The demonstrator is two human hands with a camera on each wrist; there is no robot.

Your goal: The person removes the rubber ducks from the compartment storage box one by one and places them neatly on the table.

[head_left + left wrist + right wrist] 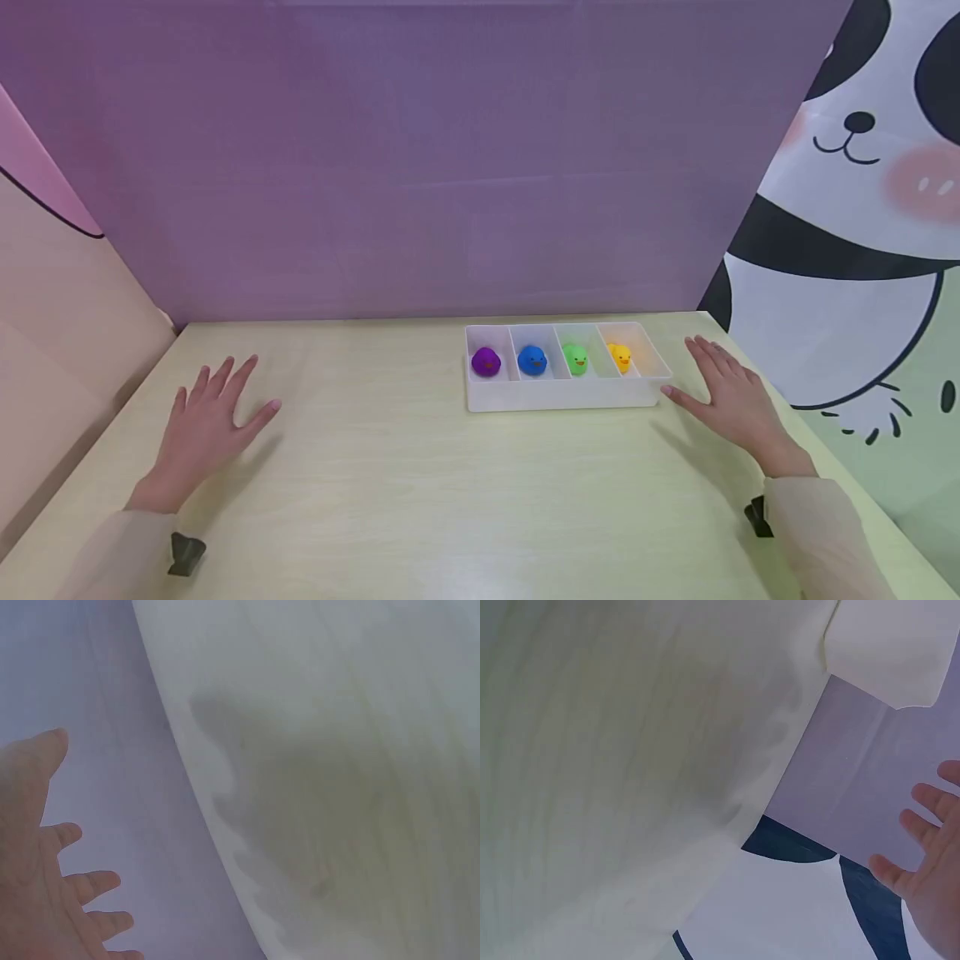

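Note:
A white tray [562, 398] with several narrow compartments stands on the pale wooden table [420, 500], right of centre. One small duck sits in each compartment: purple [486, 362], blue [532, 359], green [576, 358] and yellow [620, 356]. My left hand [213, 417] lies flat on the table at the left, fingers spread, holding nothing. My right hand [727, 396] lies flat just right of the tray, its thumb near the tray's front right corner. The left hand [45, 885] and right hand [930, 862] show spread fingers in the wrist views; a tray corner [885, 652] appears in the right wrist view.
A purple wall [420, 167] closes the table's far edge. A beige panel [52, 317] stands at the left, and a panda-print curtain [855, 250] hangs at the right, beside the table's right edge.

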